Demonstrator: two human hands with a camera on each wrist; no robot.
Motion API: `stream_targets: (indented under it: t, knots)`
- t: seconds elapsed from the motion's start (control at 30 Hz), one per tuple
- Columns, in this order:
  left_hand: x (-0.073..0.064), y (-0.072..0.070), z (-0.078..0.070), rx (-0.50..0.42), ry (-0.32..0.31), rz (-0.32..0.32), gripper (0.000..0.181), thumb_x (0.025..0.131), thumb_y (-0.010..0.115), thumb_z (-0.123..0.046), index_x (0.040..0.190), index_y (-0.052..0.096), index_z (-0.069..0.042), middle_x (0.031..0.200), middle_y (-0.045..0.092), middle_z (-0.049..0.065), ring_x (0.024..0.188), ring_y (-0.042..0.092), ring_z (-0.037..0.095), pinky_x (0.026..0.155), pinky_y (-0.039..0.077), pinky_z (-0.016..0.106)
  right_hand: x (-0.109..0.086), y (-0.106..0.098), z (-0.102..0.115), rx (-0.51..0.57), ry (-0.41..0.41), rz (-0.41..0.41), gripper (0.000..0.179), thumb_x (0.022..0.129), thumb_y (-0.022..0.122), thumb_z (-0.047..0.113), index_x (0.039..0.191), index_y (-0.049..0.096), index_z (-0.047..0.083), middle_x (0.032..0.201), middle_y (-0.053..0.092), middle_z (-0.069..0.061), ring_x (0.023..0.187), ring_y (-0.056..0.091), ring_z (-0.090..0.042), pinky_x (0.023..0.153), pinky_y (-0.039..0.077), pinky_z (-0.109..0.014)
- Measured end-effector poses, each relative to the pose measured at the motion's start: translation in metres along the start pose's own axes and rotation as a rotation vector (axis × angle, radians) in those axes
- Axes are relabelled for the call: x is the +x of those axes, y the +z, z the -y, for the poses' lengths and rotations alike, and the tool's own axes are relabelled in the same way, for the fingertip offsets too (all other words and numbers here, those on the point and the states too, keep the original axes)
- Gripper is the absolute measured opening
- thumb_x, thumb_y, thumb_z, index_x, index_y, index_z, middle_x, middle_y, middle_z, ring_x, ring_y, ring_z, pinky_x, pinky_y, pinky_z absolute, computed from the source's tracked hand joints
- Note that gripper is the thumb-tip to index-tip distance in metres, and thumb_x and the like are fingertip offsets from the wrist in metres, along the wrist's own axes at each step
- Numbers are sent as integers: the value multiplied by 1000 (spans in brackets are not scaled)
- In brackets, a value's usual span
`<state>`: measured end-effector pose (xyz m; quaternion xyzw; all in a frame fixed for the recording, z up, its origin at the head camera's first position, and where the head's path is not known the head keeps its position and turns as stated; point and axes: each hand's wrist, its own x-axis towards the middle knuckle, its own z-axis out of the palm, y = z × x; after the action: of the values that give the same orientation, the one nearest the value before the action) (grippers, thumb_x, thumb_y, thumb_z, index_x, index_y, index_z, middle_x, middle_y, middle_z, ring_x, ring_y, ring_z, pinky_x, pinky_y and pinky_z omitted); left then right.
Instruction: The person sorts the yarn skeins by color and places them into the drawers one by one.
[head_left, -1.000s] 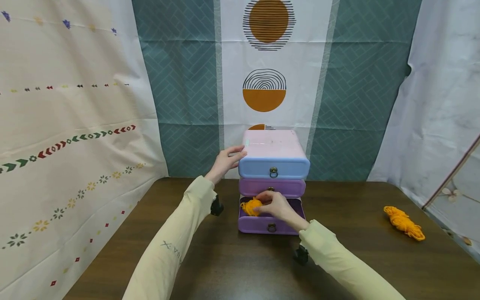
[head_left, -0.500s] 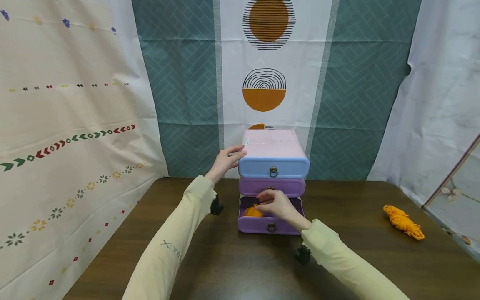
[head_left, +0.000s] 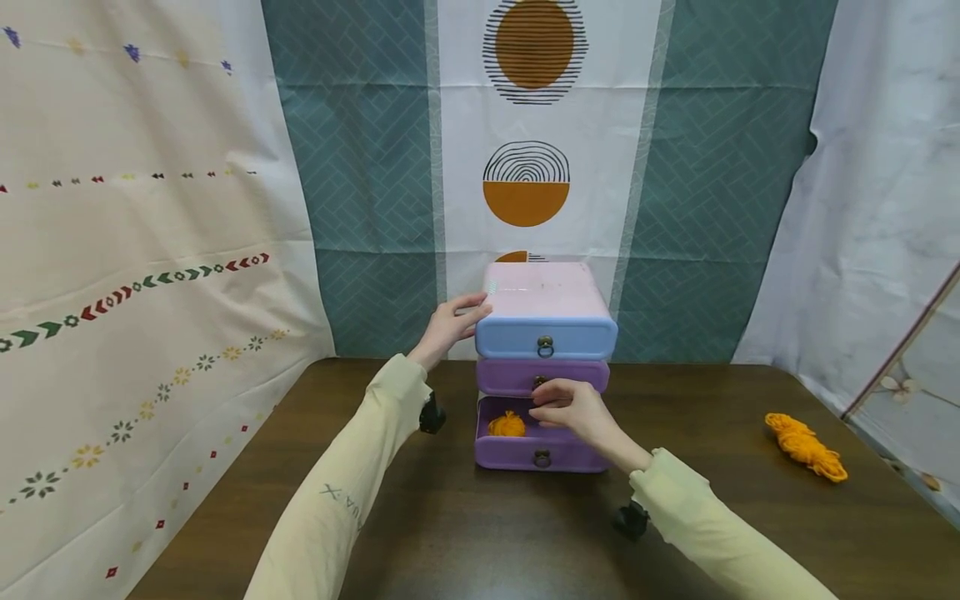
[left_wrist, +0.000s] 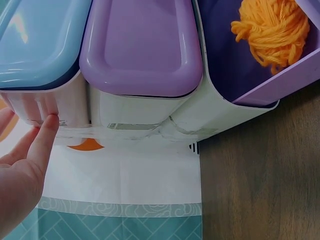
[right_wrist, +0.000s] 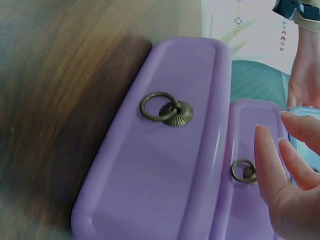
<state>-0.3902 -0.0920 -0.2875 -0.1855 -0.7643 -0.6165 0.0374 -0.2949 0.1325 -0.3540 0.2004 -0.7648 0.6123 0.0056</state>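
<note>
A small chest of three drawers with a pink top stands on the table, its lowest purple drawer pulled out. Inside that drawer, toward its left side, lies an orange yarn bundle, also plain in the left wrist view. My left hand rests its fingertips against the chest's upper left side. Over the right part of the drawer hovers my right hand, fingers loosely bent and holding nothing. The right wrist view shows its fingers apart in front of the middle drawer.
A second orange yarn skein lies on the brown table at the right. Ring pulls hang on the drawer fronts. Patterned cloths stand behind and to both sides.
My right hand has let go of the orange yarn bundle, which now sits in the lowest drawer, and has moved right. My left hand has stayed on the chest's side.
</note>
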Motion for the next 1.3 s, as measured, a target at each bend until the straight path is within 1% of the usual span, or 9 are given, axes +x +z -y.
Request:
stream_targets:
  t: [0.17, 0.27, 0.3, 0.47, 0.57, 0.77, 1.0, 1.17, 1.3]
  knots:
    - [0, 0, -1, -4, -6, -2, 48, 87, 62, -33, 129, 52, -11, 125, 47, 8, 103, 53, 18, 83, 47, 30, -5, -10, 3, -5, -7, -14, 29, 77, 70, -2, 102, 58, -13, 93, 61, -18, 81, 62, -29, 66, 53, -38]
    - [0, 0, -1, -2, -7, 2, 48, 87, 61, -32, 129, 52, -11, 126, 47, 8, 103, 53, 18, 83, 47, 30, -12, -14, 14, -3, -1, -15, 27, 78, 68, -3, 101, 59, -13, 93, 60, -22, 83, 61, -33, 68, 52, -41]
    - [6, -2, 9, -12, 5, 13, 49, 87, 62, -34, 129, 52, -12, 126, 47, 8, 103, 54, 18, 82, 47, 31, -14, -16, 15, -1, 4, -19, 27, 78, 69, -3, 101, 59, -13, 93, 61, -21, 84, 61, -35, 68, 52, -41]
    - [7, -2, 13, -19, 3, 19, 50, 86, 62, -36, 129, 52, -12, 127, 46, 9, 103, 54, 19, 83, 47, 32, -19, -31, 11, 19, 17, -38, 33, 78, 70, -1, 105, 56, -15, 94, 62, -21, 87, 60, -37, 69, 51, -44]
    - [-1, 0, 2, -24, -9, 14, 49, 87, 62, -33, 129, 52, -11, 126, 46, 8, 103, 54, 19, 82, 47, 30, -21, -39, 11, 19, 14, -44, 34, 78, 70, -1, 105, 56, -15, 95, 62, -21, 85, 61, -33, 70, 51, -45]
    - [-2, 0, -1, -56, 11, 27, 47, 88, 61, -28, 129, 51, -8, 127, 45, 10, 104, 53, 21, 83, 47, 30, -27, -52, 13, 19, 2, -38, 33, 77, 70, 1, 105, 57, -13, 94, 62, -21, 81, 63, -25, 69, 51, -44]
    - [-1, -1, -2, -36, 0, 28, 48, 87, 62, -31, 129, 51, -11, 126, 46, 8, 103, 54, 19, 82, 47, 30, -37, -69, 18, 4, -22, -54, 34, 80, 68, 1, 107, 54, -14, 95, 61, -23, 83, 62, -30, 69, 51, -46]
    - [-1, -2, -2, -26, 2, 28, 49, 87, 63, -31, 130, 51, -10, 127, 46, 10, 104, 53, 20, 82, 47, 31, -40, -92, 3, -13, -87, -78, 33, 81, 69, 10, 104, 57, -10, 92, 63, -20, 79, 63, -31, 63, 53, -43]
    - [-1, -1, -2, -17, 4, 30, 49, 87, 63, -31, 130, 51, -10, 127, 46, 9, 105, 53, 20, 82, 47, 31, -32, -124, -38, 47, -168, -40, 28, 82, 68, 11, 106, 61, -1, 93, 64, -16, 79, 64, -28, 58, 54, -39]
